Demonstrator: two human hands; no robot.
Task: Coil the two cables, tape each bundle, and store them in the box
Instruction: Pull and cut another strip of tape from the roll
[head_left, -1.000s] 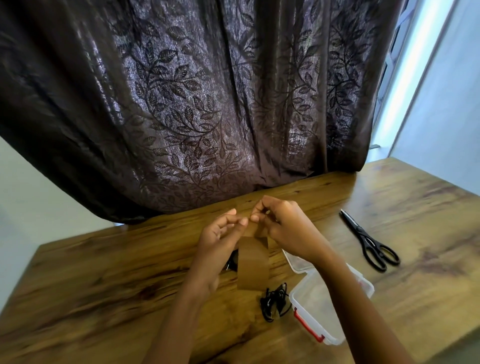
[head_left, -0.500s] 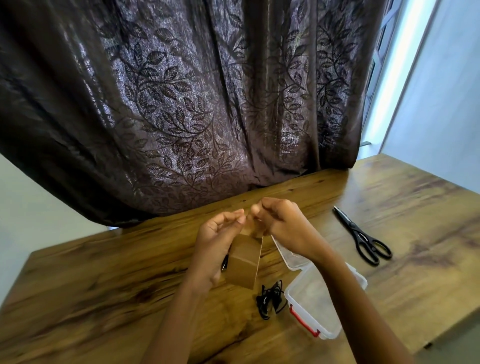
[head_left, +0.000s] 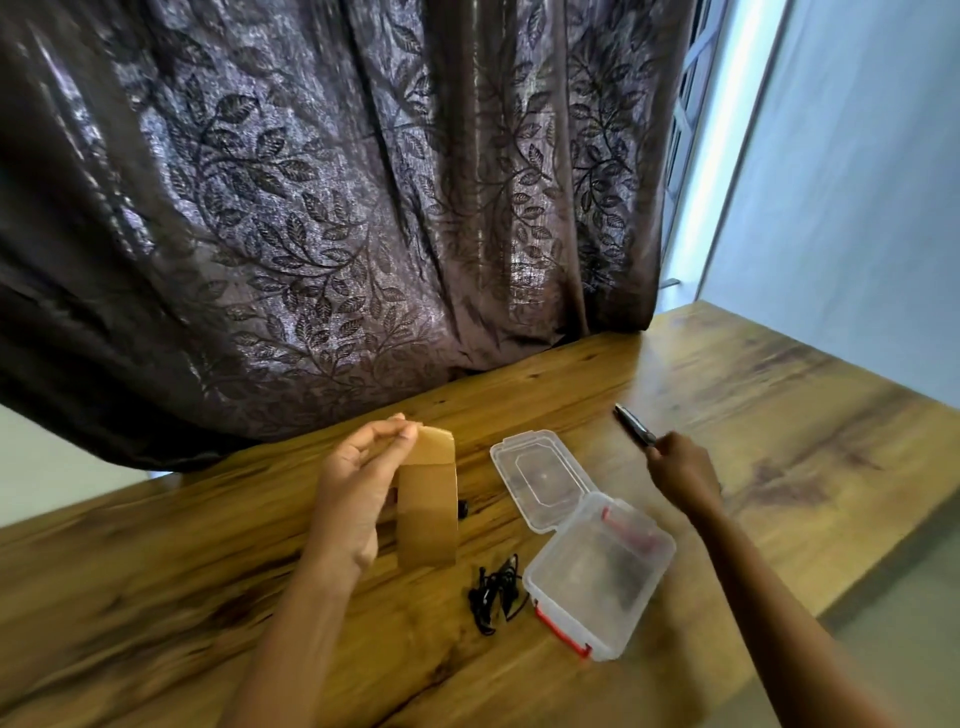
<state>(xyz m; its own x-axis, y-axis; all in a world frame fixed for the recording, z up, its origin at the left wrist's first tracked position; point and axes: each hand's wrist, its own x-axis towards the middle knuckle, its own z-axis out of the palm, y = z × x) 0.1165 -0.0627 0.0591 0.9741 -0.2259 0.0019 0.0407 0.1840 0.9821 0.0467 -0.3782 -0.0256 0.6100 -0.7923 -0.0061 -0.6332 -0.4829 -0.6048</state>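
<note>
My left hand (head_left: 358, 488) pinches the top edge of a brown strip of tape (head_left: 427, 512), which hangs down above the table. My right hand (head_left: 683, 467) is out to the right, its fingers curled over the handles of the black scissors (head_left: 632, 427); only the blades show. A tangled black cable (head_left: 493, 592) lies on the wood just left of the clear plastic box (head_left: 597, 577). The box stands open with its lid (head_left: 540, 478) folded back. A small black piece (head_left: 462, 506) peeks out from behind the tape.
The wooden table (head_left: 779, 426) runs to the right and towards me. A dark leaf-patterned curtain (head_left: 337, 208) hangs along its far edge. The box has red latches (head_left: 561, 631) at its near side.
My right hand let go of the tape and moved right onto the scissors. The left hand alone holds the strip now. The view swung left, so the box and lid show fully.
</note>
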